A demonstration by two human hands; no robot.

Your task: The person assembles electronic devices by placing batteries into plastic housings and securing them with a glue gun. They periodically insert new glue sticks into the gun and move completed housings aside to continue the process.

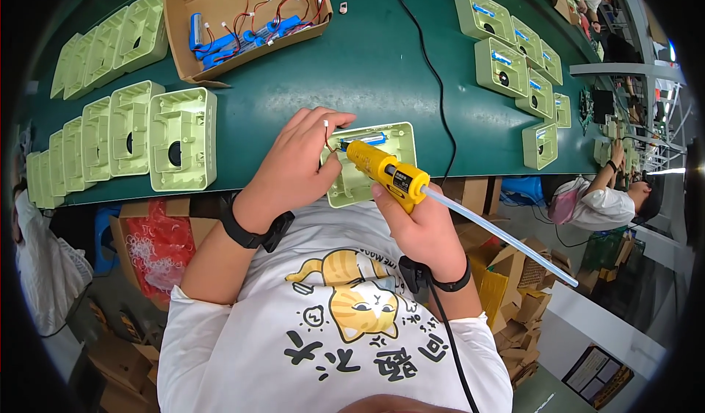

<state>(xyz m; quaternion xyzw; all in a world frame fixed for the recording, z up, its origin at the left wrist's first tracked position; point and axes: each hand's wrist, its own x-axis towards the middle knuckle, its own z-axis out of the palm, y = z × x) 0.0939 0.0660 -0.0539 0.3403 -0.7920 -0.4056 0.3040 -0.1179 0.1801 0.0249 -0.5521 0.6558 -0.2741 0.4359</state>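
bright indoor light, soft pale sheen on green worktop [367, 71], white glare at right rim, soft shadows, centre sharp, strong fisheye bending, black vignetted corners, right-edge background smeared, perhaps out of focus

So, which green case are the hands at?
The green case in the middle, beside the left hand; only it has the yellow glue gun, held in the right hand, over it.

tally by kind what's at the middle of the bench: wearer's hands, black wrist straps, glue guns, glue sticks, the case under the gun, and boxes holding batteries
left hand and right hand: 2
wrist straps: 2
glue gun: 1
glue stick: 1
case: 1
battery box: 1
total: 8
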